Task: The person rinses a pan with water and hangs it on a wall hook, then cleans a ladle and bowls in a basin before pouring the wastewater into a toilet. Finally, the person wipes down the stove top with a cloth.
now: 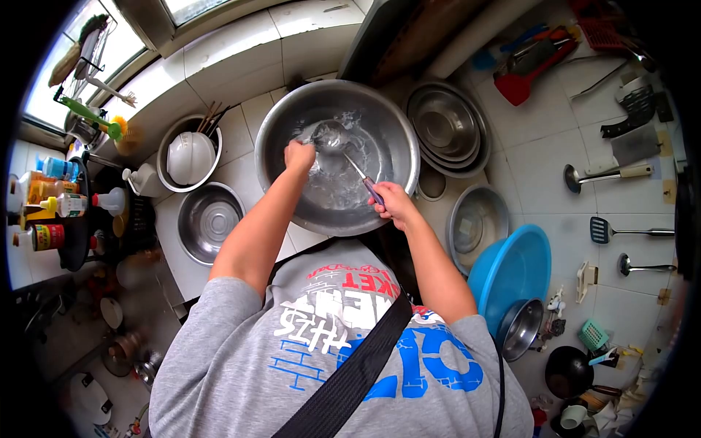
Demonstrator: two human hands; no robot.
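Observation:
A large metal basin (264, 146) with water in it stands in front of me. Over the water is a ladle (331, 136), its round metal head near the basin's middle and its shaft slanting down to the right. My right hand (394, 203) is closed around its purplish handle, close to the basin's near right rim. My left hand (299, 155) is inside the basin at the left, fingers curled beside the ladle's head. What those fingers hold, if anything, is hidden. The water around the head looks stirred and splashing.
Left are a metal bowl (212, 226) and a pot (166, 174) holding white bowls and chopsticks. Stacked metal basins (445, 128), another metal basin (478, 219) and a tilted blue basin (515, 270) stand right. Utensils, including a slotted spatula (600, 231), hang on the tiled wall.

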